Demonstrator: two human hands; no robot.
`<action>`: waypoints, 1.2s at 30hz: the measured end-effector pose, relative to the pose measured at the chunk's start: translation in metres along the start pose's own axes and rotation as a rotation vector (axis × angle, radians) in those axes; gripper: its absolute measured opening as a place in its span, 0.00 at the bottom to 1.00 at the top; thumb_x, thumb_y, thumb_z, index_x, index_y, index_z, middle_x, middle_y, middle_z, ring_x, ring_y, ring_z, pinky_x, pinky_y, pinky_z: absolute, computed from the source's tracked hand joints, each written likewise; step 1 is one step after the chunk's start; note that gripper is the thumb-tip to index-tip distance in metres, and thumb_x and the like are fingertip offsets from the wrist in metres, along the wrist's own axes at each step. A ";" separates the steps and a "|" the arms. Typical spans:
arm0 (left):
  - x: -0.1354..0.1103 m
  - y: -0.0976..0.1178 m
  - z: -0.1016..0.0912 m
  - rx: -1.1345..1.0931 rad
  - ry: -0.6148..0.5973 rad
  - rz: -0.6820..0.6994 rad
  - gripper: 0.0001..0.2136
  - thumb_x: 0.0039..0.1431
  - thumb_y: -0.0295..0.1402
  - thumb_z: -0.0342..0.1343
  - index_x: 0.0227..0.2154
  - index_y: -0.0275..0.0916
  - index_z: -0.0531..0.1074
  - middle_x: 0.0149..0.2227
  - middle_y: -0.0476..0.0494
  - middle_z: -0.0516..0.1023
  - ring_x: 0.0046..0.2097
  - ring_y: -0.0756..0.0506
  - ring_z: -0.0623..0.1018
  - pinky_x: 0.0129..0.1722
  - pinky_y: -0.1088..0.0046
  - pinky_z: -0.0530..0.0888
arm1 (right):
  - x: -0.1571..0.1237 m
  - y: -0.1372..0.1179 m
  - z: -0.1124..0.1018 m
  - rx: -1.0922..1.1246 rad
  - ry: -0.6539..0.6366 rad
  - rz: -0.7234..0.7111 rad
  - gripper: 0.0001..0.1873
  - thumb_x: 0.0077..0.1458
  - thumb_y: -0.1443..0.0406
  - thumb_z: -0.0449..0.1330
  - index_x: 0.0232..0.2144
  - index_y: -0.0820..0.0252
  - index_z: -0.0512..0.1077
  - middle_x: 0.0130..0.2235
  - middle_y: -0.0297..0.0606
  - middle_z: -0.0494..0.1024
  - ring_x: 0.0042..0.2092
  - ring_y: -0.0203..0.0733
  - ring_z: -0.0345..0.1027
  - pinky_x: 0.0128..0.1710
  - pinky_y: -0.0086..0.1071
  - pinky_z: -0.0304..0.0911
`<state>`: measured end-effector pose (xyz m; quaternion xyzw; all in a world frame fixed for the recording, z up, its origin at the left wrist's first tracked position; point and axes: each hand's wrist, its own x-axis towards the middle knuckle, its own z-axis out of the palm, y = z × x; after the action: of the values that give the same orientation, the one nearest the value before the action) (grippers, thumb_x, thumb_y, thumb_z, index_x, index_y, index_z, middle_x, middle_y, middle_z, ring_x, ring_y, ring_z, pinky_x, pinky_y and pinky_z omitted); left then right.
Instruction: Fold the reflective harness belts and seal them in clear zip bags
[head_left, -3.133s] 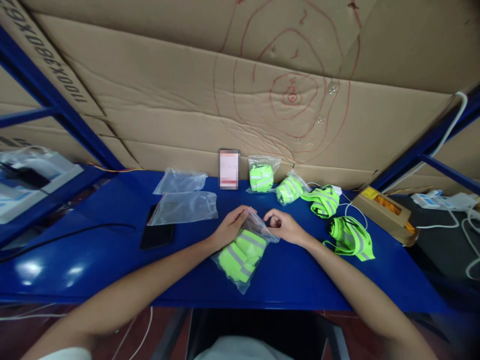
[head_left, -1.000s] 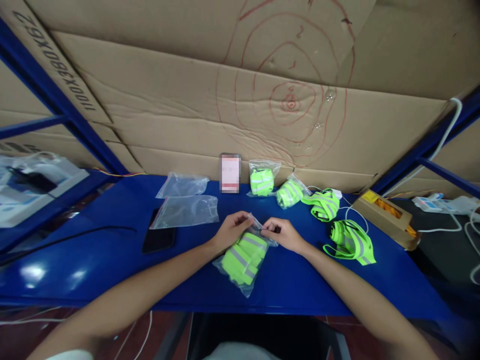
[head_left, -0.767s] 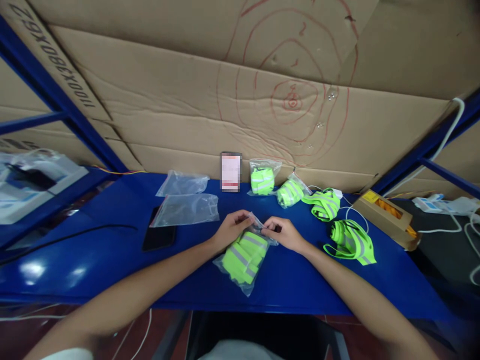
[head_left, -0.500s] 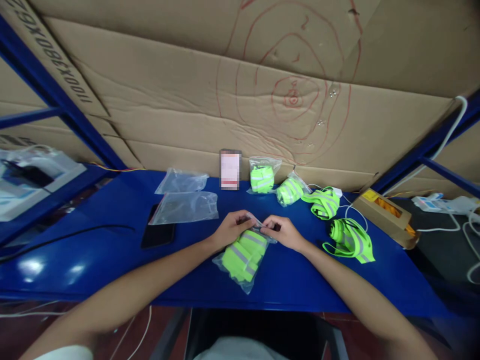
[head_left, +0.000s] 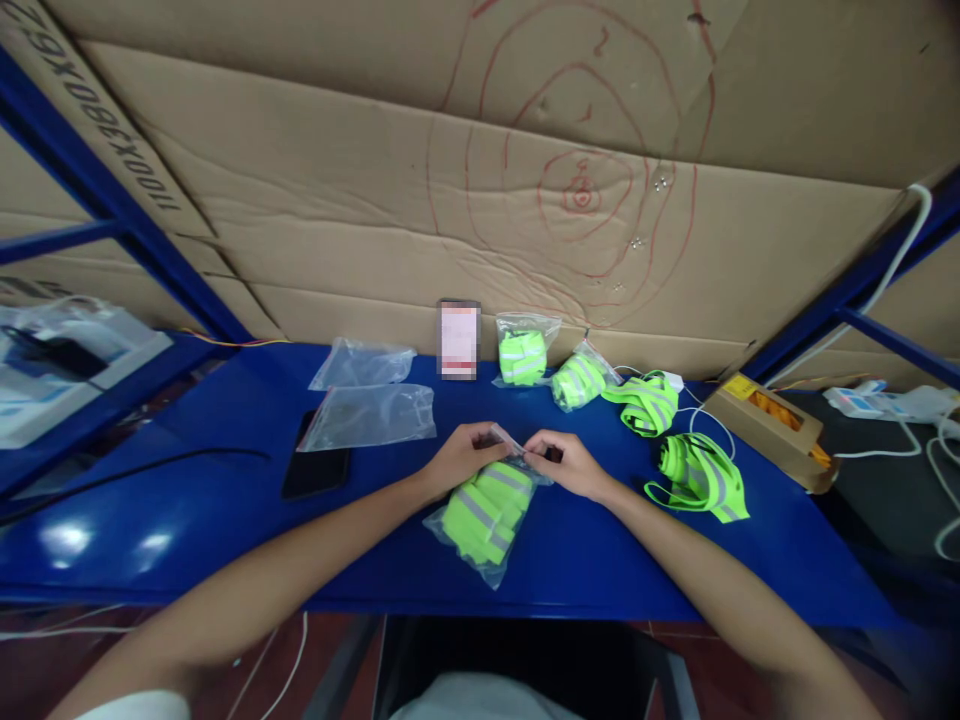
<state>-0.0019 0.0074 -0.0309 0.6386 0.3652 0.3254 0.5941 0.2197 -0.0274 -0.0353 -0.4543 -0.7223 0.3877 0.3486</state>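
Note:
A clear zip bag (head_left: 491, 574) lies near the front of the blue table with a folded neon-yellow reflective strap (head_left: 484, 515) inside it. My left hand (head_left: 465, 458) is closed on the left part of the bag's top edge. At the right part of that edge, my right hand (head_left: 564, 462) pinches the plastic between thumb and fingers. Both hands are close together at the bag's mouth, and the fingertips partly hide the seal. Whether the seal is closed along its whole length I cannot tell.
Two flat clear bags (head_left: 371, 418) lie at left, one over a black phone (head_left: 315, 472). Bagged straps (head_left: 523, 358) stand by the cardboard wall (head_left: 337, 250). Loose rolled straps (head_left: 701, 478) lie at right, near a brown box (head_left: 772, 430). A blurred upright screen (head_left: 458, 340) leans at the back.
My left fingers have shifted slightly, and more of the bag's top edge shows between my hands. The whole view has moved a little; the other things stay in place.

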 end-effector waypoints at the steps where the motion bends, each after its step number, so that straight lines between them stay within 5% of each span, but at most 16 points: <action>1: 0.000 0.001 0.000 0.003 -0.006 -0.010 0.13 0.54 0.42 0.66 0.35 0.36 0.79 0.31 0.45 0.81 0.31 0.48 0.76 0.33 0.74 0.70 | 0.000 0.000 0.001 -0.003 0.009 -0.005 0.15 0.59 0.53 0.61 0.35 0.60 0.76 0.29 0.34 0.75 0.29 0.34 0.64 0.28 0.27 0.57; 20: 0.002 -0.004 -0.002 0.129 -0.063 0.070 0.13 0.54 0.41 0.65 0.35 0.35 0.79 0.32 0.45 0.81 0.34 0.47 0.77 0.35 0.74 0.71 | -0.002 0.001 0.021 0.015 0.133 -0.008 0.05 0.55 0.63 0.62 0.31 0.59 0.75 0.28 0.31 0.76 0.28 0.32 0.64 0.28 0.26 0.56; 36: 0.000 -0.007 0.003 -0.002 0.098 0.058 0.13 0.51 0.41 0.66 0.31 0.35 0.75 0.27 0.50 0.74 0.29 0.51 0.71 0.29 0.77 0.66 | 0.003 0.004 0.005 0.125 0.032 0.053 0.17 0.56 0.51 0.63 0.35 0.60 0.74 0.27 0.30 0.70 0.26 0.32 0.58 0.26 0.27 0.53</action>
<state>0.0001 0.0062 -0.0380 0.6314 0.3749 0.3739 0.5665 0.2159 -0.0248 -0.0410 -0.4568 -0.6788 0.4337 0.3775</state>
